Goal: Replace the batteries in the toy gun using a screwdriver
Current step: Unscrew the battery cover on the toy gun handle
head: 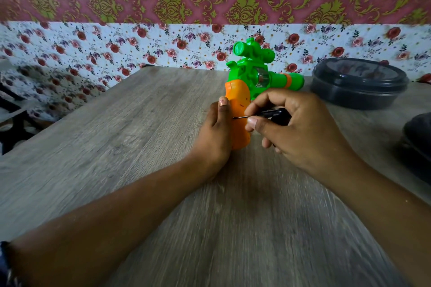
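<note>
A toy gun (254, 77) with a green body, a green scope and an orange grip lies on the wooden table (140, 147), barrel pointing right. My left hand (215, 133) grips the orange grip from the left, thumb up along its edge. My right hand (296, 128) pinches a small black-handled screwdriver (268, 114). Its thin shaft points left and its tip touches the side of the orange grip. The fingers hide most of the handle.
A dark round container with a lid (359, 82) stands at the back right of the table. Another dark object (419, 144) sits at the right edge. A floral-papered wall (140, 46) runs behind the table.
</note>
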Available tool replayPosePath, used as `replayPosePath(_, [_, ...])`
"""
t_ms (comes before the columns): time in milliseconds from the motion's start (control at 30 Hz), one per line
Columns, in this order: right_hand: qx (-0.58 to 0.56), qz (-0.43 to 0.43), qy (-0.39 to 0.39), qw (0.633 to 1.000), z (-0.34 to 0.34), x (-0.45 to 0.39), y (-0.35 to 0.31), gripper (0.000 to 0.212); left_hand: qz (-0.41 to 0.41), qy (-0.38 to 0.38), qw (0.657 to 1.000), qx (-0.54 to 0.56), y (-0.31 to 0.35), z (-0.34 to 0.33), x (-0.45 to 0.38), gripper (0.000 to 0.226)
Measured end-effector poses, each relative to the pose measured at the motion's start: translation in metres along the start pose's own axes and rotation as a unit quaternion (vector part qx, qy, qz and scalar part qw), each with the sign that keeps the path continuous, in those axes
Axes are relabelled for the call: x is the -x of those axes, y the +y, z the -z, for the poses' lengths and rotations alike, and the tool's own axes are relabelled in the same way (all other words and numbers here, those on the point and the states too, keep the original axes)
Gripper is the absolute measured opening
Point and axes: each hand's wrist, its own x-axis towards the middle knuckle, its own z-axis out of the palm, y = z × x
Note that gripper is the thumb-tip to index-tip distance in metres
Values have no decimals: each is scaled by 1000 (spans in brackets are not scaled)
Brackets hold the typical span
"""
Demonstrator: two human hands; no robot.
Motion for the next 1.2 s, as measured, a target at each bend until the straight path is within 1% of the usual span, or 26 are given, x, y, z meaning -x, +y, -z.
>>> replayPosePath(33, [-5,-2,-3,1000,0,0,0,14,1,-2,1000,-7,2,0,0,80])
replayPosePath(133, [-7,-17,-11,1000,-2,0,2,16,5,3,1000,-16,3,1,0,60])
replayPosePath(233, [2,-29,-8,1000,-5,1,3,8,4,1,1000,4,2,0,-1,54])
replayPosePath(267, [10,-32,3,999,-6,1,3,9,-1,-6,1000,2,2,0,-2,51])
replayPosePath(367, [87,-34,24,995,-5,1,1,37,-13,-12,1000,19,-2,1,-2,44])
replayPosePath(433, [120,-37,16,992,-2,1,-1,41,-13,-21,999,33,-2,1,-3,45])
replayPosePath(500, [98,-50,5,994,0,1,-2,31,-15,-28,999,29,-3,0,-2,47])
replayPosePath(600, [58,-63,12,996,1,-1,0,19,-12,-25,999,22,-2,0,-2,48])
replayPosePath(700, [53,-49,8,997,2,-1,-1,19,-11,-26,1000,-5,-3,1,-3,51])
replayPosePath(800, [49,-26,6,998,3,0,-3,18,-23,-19,1000,-8,-3,1,-2,53])
replayPosePath(900, [14,-10,9,1000,4,-1,-5,18,-21,-8,1000,-3,-1,-1,0,75])
replayPosePath(933, [5,-9,9,1000,4,-1,-5,19,-18,-10,1000,-3,-2,-1,0,79])
replayPosePath(967, [2,-9,9,1000,4,-1,-4,23,-16,-13,1000,-8,-2,-1,-1,77])
replayPosePath(1067, [37,-8,7,999,4,-1,0,34,-10,-14,1000,-8,-1,1,-1,55])
replayPosePath(1100, [47,-12,7,999,3,0,1,36,-9,-14,1000,-10,-2,2,-1,52])
replayPosePath(1133, [49,-19,6,999,1,0,2,35,-12,-13,1000,-18,-2,2,-1,50])
replayPosePath(1200, [41,-25,4,999,-4,1,2,22,-16,-5,1000,-21,0,0,0,52])
